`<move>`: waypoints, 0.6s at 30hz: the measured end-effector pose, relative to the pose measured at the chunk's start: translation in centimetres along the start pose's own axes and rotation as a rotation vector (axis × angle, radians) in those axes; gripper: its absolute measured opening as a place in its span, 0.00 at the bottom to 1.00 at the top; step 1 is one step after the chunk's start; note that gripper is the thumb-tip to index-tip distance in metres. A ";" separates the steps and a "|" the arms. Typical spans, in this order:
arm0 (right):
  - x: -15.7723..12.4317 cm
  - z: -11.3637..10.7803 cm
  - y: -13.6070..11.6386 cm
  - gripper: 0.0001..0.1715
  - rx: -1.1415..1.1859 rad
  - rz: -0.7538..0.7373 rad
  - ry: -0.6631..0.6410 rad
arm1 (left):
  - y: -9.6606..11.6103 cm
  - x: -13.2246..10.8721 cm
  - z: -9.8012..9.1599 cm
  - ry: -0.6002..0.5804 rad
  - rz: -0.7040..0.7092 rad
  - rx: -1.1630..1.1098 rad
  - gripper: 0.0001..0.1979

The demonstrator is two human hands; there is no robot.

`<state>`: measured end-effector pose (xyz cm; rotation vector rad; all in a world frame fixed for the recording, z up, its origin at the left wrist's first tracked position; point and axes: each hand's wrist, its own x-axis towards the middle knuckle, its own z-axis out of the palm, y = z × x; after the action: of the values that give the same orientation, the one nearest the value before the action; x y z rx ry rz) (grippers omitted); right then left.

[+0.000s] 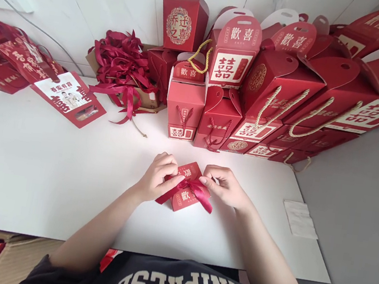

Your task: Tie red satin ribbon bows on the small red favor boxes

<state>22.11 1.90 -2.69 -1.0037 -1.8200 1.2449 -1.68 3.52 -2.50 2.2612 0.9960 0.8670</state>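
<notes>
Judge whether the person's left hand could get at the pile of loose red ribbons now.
Probably yes: only bare table lies between the left hand and the ribbon pile, though the hand is busy gripping the small box.

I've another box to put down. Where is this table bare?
Widest bare patch: left of the left hand, between the flat card and the table's front edge. A smaller one: right of the right hand, toward the white paper. The back is crowded with stacked boxes and a ribbon pile. Both hands pinch the ribbon on the small box.
</notes>
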 end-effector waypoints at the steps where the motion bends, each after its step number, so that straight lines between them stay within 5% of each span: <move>1: 0.0 0.0 0.2 0.23 0.021 -0.003 -0.002 | -0.2 -0.1 0.1 0.007 0.015 -0.002 0.17; 13: 0.3 0.1 1.4 0.23 0.148 0.029 0.019 | -0.9 -0.2 -0.1 0.023 0.021 -0.157 0.17; 18: -0.6 -1.6 -0.3 0.22 0.151 0.218 0.119 | -0.2 0.0 -1.3 -0.041 -0.005 -0.173 0.15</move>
<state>23.65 1.96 -2.00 -1.1873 -1.5329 1.3983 -2.68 3.91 -1.79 2.1213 0.8736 0.8666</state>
